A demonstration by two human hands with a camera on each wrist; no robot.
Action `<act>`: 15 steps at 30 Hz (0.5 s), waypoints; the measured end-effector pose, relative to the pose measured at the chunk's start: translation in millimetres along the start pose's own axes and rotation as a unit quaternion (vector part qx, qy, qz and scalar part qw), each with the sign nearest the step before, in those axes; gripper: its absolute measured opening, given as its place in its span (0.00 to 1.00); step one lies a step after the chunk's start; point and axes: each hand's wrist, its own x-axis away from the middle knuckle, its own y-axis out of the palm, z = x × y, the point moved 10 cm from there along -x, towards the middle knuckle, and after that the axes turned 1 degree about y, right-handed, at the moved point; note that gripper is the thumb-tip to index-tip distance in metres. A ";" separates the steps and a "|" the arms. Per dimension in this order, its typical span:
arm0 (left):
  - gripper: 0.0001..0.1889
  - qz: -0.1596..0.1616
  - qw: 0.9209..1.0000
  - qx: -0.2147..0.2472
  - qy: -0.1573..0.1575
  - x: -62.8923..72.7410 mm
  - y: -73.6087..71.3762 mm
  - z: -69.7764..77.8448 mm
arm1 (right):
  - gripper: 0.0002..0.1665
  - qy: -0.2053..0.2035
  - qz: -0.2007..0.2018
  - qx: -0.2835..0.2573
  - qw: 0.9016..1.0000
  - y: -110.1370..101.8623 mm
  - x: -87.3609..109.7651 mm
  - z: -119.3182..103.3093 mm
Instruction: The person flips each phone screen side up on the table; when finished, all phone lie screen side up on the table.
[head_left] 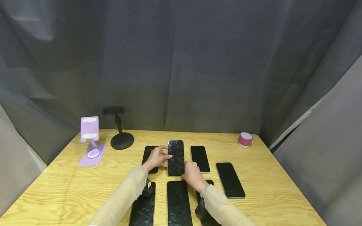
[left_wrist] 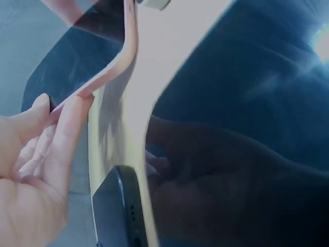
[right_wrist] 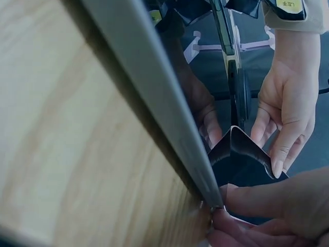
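A smartphone (head_left: 176,158) with a dark, smudged screen is held slightly raised between both hands near the middle of the table. My left hand (head_left: 157,157) pinches its left edge, thumb on the screen side and fingers behind. At the lower right edge, my right hand (head_left: 193,174) grips with thumb and curled fingers. In the left wrist view the left hand (left_wrist: 41,170) holds the pinkish rim of the phone (left_wrist: 77,67). The right wrist view has the right hand (right_wrist: 272,211) at the phone's lower corner, with the left hand (right_wrist: 293,103) across from it.
Phones lie around the hands: one behind the left hand (head_left: 147,153), others to the right (head_left: 200,159) (head_left: 230,180), and several in front (head_left: 179,204). A purple phone stand (head_left: 90,128), black stand (head_left: 122,141) and pink-white cylinder (head_left: 245,140) stand farther back.
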 end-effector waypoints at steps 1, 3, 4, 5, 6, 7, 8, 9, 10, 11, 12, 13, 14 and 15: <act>0.25 0.001 1.000 -0.004 0.000 0.1 0.0 0.8 | 0.17 -0.003 0.004 0.005 1.000 -1.1 -0.2 -0.3; 0.25 0.005 1.000 -0.007 -0.004 0.6 -0.7 2.0 | 0.11 -0.006 0.007 0.009 1.000 -1.7 -0.7 -0.8; 0.25 0.008 1.000 -0.007 -0.006 0.8 -1.0 2.3 | 0.09 -0.008 0.009 0.010 1.000 -2.4 -0.8 -1.3; 0.25 0.011 1.000 -0.008 -0.008 0.9 -1.3 2.5 | 0.08 -0.009 0.010 0.008 1.000 -2.7 -1.0 -1.2; 0.25 0.012 1.000 -0.013 -0.006 0.8 -1.0 3.2 | 0.08 -0.010 0.013 0.008 1.000 -2.9 -1.3 -0.8; 0.26 0.013 1.000 -0.017 -0.004 0.8 -0.6 3.7 | 0.09 -0.010 0.015 0.009 1.000 -3.3 -1.5 -0.4; 0.26 0.014 1.000 -0.022 -0.002 0.4 -0.1 4.1 | 0.10 -0.008 0.017 0.009 1.000 -3.1 -2.0 0.6; 0.27 0.014 0.999 -0.030 0.000 0.0 0.6 4.3 | 0.11 -0.007 0.019 0.007 1.000 -3.5 -2.3 1.3; 0.27 0.013 0.999 -0.036 0.001 -0.3 1.3 4.3 | 0.13 -0.007 0.021 0.007 1.000 -3.5 -2.5 2.0; 0.28 0.012 0.999 -0.043 0.003 -0.6 2.2 4.2 | 0.13 -0.007 0.021 0.007 1.000 -3.2 -2.8 2.5; 0.28 0.011 0.999 -0.051 0.003 -0.9 2.9 4.0 | 0.14 -0.006 0.020 0.004 1.000 -2.9 -2.9 2.9; 0.28 0.010 0.998 -0.055 0.001 -1.0 3.3 3.4 | 0.16 -0.005 0.018 0.001 1.000 -2.4 -2.8 3.4; 0.28 0.010 0.998 -0.059 0.000 -1.1 3.7 3.0 | 0.17 -0.003 0.015 -0.003 1.000 -1.9 -2.8 3.8; 0.28 0.008 0.998 -0.062 -0.002 -1.0 4.2 2.7 | 0.18 -0.002 0.012 -0.008 1.000 -1.6 -2.6 4.0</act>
